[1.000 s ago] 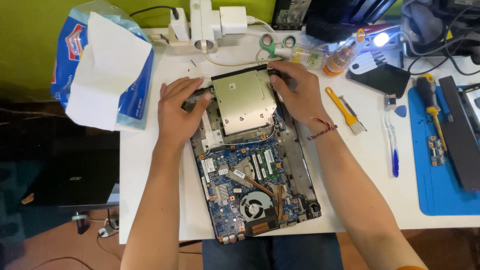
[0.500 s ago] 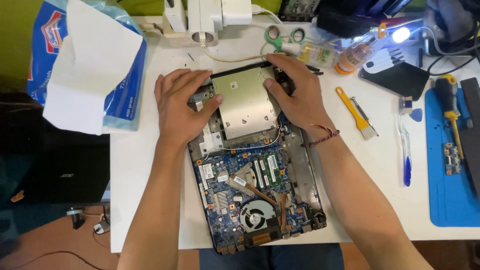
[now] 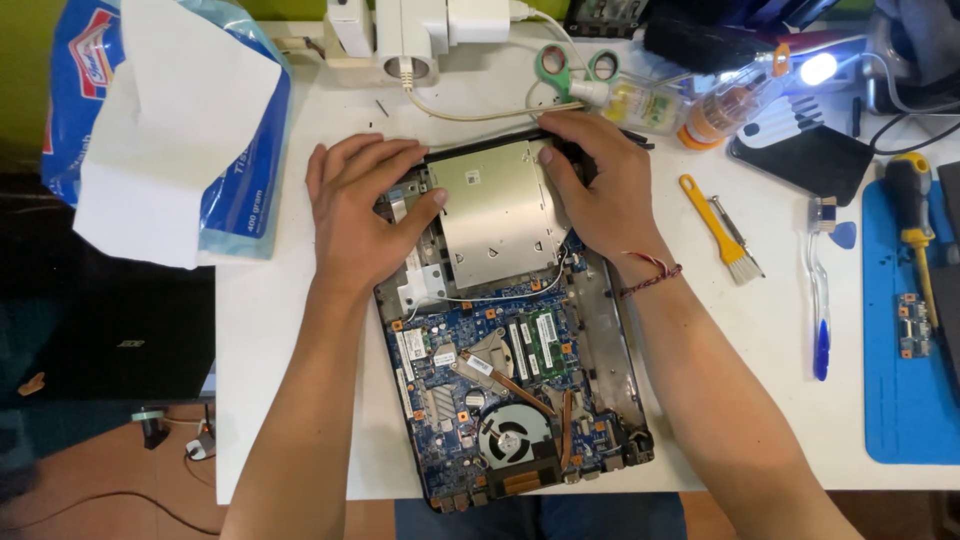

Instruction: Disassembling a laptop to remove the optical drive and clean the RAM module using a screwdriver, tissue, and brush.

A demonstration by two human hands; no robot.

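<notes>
The silver disc drive (image 3: 497,218) sits in the far end of the open laptop (image 3: 520,400) on the table (image 3: 290,330), btw both hands. Left hand (image 3: 355,215) lies flat, thumb on its left edge; right hand (image 3: 600,190) presses the far-right corner, fingers (image 3: 560,135) curled, not closed round it.

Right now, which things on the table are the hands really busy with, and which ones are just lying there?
In use:
- left hand and right hand, both resting on the silver drive
- opened laptop that the drive sits in

Just lying about:
- yellow brush
- toothbrush
- scissors
- tissue pack
- yellow screwdriver on the blue mat
</notes>
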